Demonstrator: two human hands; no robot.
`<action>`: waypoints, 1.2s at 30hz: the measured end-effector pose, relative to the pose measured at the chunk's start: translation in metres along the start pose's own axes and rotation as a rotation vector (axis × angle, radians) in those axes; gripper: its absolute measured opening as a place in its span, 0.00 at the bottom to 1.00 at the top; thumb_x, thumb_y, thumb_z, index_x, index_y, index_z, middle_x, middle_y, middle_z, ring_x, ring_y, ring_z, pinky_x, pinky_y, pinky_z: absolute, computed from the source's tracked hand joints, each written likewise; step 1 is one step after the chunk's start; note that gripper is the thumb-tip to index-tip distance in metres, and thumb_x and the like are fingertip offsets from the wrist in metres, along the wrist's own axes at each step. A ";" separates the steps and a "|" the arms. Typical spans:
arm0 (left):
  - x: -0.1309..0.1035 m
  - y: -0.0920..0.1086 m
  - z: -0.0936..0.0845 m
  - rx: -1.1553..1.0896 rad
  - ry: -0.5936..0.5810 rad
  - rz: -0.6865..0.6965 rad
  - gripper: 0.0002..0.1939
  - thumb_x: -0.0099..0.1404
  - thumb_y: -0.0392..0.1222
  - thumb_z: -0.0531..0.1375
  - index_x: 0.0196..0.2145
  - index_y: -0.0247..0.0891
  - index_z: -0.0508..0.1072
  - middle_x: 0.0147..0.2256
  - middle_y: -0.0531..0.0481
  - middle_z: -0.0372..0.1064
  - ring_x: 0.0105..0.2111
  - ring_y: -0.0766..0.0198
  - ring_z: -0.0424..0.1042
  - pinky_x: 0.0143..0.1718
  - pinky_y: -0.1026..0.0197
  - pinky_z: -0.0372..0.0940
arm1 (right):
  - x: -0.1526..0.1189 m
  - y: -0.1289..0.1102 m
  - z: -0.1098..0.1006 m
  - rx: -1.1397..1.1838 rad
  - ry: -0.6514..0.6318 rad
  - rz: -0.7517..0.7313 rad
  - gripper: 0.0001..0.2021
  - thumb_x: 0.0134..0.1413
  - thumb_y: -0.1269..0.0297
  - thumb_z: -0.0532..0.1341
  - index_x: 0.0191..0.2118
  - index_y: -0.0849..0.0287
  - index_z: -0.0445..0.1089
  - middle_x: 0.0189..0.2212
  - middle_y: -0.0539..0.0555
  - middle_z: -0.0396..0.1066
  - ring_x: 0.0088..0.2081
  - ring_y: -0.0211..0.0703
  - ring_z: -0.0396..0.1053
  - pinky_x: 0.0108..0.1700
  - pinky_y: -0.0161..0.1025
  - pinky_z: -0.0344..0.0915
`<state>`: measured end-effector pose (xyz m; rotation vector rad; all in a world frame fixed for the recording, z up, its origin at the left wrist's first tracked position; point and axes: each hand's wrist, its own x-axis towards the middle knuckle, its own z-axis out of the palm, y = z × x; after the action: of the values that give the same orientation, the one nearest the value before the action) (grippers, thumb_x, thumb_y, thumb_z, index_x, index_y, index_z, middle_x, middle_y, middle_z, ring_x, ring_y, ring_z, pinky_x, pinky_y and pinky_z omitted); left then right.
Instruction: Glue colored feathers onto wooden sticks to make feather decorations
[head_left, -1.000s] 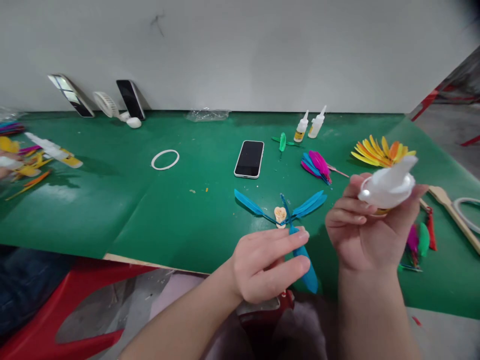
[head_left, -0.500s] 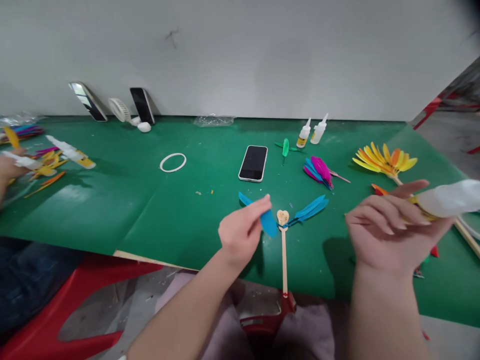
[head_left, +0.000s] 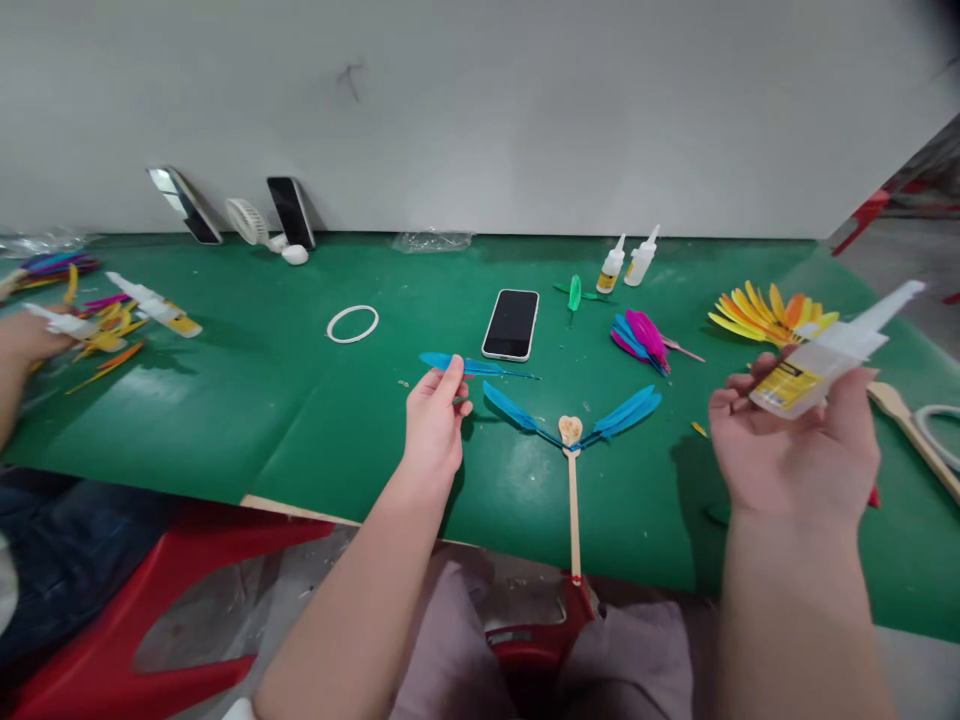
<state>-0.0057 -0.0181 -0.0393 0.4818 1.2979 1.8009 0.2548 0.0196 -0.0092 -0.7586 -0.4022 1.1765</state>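
Note:
A blue feather (head_left: 484, 368) is pinched in my left hand (head_left: 436, 415), its quill pointing right above the table. My right hand (head_left: 795, 440) holds a glue bottle (head_left: 806, 375) with a yellow label, its long nozzle tilted up to the right. Between the hands lies a wooden stick (head_left: 575, 510) with a heart-shaped head (head_left: 571, 432). Blue feathers fan out from that head: one (head_left: 517, 408) to the left and a small bunch (head_left: 624, 412) to the right. The stick's lower end reaches the table's front edge.
A phone (head_left: 511, 324) lies behind the stick. Two glue bottles (head_left: 611, 265), pink and blue feathers (head_left: 639, 340) and a yellow feather fan (head_left: 772, 312) are to the right. A white ring (head_left: 352, 324) lies left. At far left, another person's hand (head_left: 34, 340) is among feathers.
My left hand has moved left and away from the heart head, now with a blue feather in it. My right hand has turned the glue bottle so its nozzle points up.

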 end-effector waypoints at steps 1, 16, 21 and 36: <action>0.000 -0.001 0.000 0.030 -0.016 -0.006 0.16 0.48 0.46 0.67 0.20 0.35 0.64 0.20 0.57 0.56 0.20 0.75 0.56 0.16 0.71 0.49 | 0.002 0.001 -0.002 -0.059 0.037 -0.024 0.18 0.51 0.50 0.57 0.38 0.61 0.69 0.27 0.50 0.65 0.25 0.32 0.64 0.25 0.31 0.63; 0.000 -0.019 0.013 0.544 -0.092 0.077 0.17 0.50 0.48 0.64 0.14 0.36 0.65 0.15 0.58 0.48 0.18 0.72 0.46 0.22 0.64 0.42 | 0.035 -0.004 -0.052 -0.421 0.179 0.001 0.18 0.57 0.50 0.49 0.38 0.60 0.66 0.31 0.54 0.70 0.24 0.32 0.64 0.21 0.31 0.54; -0.005 -0.023 0.017 0.611 -0.107 0.087 0.17 0.50 0.48 0.64 0.13 0.37 0.65 0.14 0.58 0.44 0.18 0.71 0.44 0.22 0.63 0.40 | 0.034 0.014 -0.050 -0.520 0.040 -0.194 0.14 0.40 0.62 0.66 0.35 0.59 0.66 0.28 0.50 0.69 0.28 0.37 0.68 0.23 0.32 0.57; -0.004 -0.028 0.016 0.678 -0.134 0.122 0.20 0.51 0.49 0.63 0.12 0.36 0.62 0.15 0.58 0.44 0.19 0.71 0.43 0.22 0.63 0.43 | 0.033 0.030 -0.058 -1.186 -0.109 -0.312 0.21 0.42 0.60 0.64 0.44 0.55 0.63 0.39 0.52 0.70 0.37 0.44 0.69 0.39 0.45 0.65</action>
<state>0.0193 -0.0087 -0.0580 1.0462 1.8011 1.3539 0.2834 0.0370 -0.0741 -1.5669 -1.3091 0.5970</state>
